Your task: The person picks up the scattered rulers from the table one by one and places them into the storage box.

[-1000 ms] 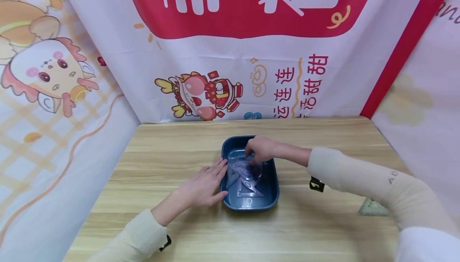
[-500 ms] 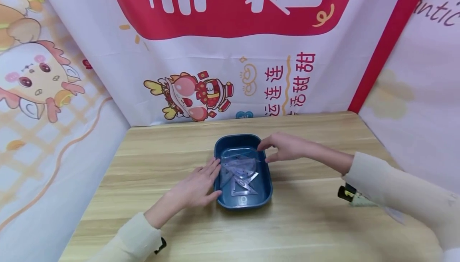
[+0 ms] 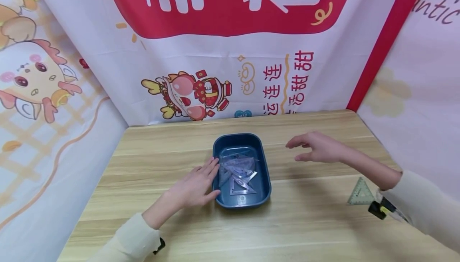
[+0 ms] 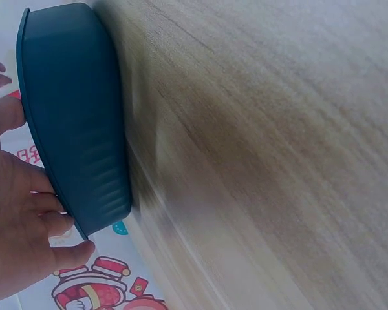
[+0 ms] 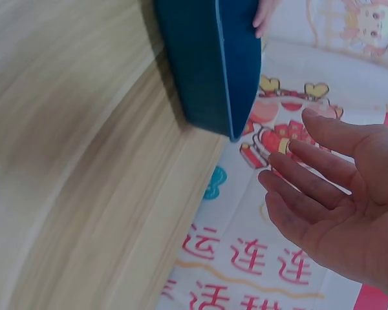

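Note:
A dark blue rectangular plastic basin (image 3: pixel 242 204) stands on the table, and several clear plastic set squares (image 3: pixel 240 172) lie heaped inside it. A curved clear piece, perhaps a protractor, seems to lie among them; the overlap makes it hard to tell. My left hand (image 3: pixel 192 186) rests its extended fingers on the basin's left rim. In the left wrist view, those fingertips (image 4: pixel 84 252) touch along the edge. To the right of the basin, my right hand (image 3: pixel 321 147) hovers above the table, fingers loosely bent and palm bare in the right wrist view.
A pale green triangular set square (image 3: pixel 361 193) lies on the wooden table (image 3: pixel 305 230) near my right forearm. Behind the table hangs a printed cloth (image 3: pixel 215 50) in red and white. Printed cloths also line the left and right sides.
My right hand has come out of the basin and moved right, away from the set squares. The green set square is now uncovered by my sleeve. The left hand has stayed on the rim.

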A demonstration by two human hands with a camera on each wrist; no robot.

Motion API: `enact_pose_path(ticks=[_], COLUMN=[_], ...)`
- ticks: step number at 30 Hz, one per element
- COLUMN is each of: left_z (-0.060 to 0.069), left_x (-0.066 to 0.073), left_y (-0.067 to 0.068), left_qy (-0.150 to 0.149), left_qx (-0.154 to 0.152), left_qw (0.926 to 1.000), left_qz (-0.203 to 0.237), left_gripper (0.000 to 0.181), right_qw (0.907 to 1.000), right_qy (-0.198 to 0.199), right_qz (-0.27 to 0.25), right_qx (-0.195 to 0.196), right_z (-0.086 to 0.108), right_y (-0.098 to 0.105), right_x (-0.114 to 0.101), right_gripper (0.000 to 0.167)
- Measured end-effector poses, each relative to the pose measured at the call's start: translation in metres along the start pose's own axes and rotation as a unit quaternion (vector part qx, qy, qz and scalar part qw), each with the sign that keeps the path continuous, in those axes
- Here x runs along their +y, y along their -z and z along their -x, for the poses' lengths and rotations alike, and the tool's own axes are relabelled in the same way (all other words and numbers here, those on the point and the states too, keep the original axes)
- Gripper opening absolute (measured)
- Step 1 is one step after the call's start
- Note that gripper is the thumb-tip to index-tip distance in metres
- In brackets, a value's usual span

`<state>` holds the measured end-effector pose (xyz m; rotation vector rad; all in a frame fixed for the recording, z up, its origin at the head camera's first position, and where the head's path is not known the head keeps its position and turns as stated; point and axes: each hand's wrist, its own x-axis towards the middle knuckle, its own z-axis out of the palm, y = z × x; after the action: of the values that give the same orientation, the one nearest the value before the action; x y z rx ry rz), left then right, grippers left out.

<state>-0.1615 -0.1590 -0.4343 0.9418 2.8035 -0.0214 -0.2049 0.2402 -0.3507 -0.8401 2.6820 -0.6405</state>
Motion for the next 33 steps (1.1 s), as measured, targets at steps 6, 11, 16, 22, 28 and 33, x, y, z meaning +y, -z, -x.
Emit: enact_pose_path(ticks=[6,11,16,22,28,33], left_z=[0.0,0.0,-0.001,-0.002,-0.001,-0.001], left_x=[0.0,0.0,-0.001,-0.001,-0.001,-0.002], left_y=[-0.001,-0.002,-0.003,-0.004,-0.003,-0.002], left_qy=[0.0,-0.008,-0.007,-0.009,-0.009,-0.007], left_qx=[0.002,0.007,0.012,0.011,0.01,0.014], left_qw=[1.0,0.9999,0.9999,0.9998,0.9999,0.9999], left_qz=[-0.001,-0.007,-0.01,-0.012,-0.005,-0.006], left_gripper=[0.082,0.082,0.083,0.083,0.082,0.082], right_qw=[0.9998,0.9995,0.9986,0.9971,0.9945,0.9906], right_qy=[-0.007,-0.008,-0.013,-0.042,-0.029,-0.006], right_qz=[0.004,0.012,0.03,0.049,0.085,0.114], right_qx=[0.017,0.027,0.041,0.041,0.054,0.075], right_z=[0.022,0.04,0.056,0.077,0.096,0.106], right_y=[-0.001,-0.004,-0.009,-0.019,-0.032,-0.044], right_x=[0.012,0.022,0.037,0.055,0.071,0.089], right_gripper=[0.042,0.043,0.044,0.049,0.051,0.053])
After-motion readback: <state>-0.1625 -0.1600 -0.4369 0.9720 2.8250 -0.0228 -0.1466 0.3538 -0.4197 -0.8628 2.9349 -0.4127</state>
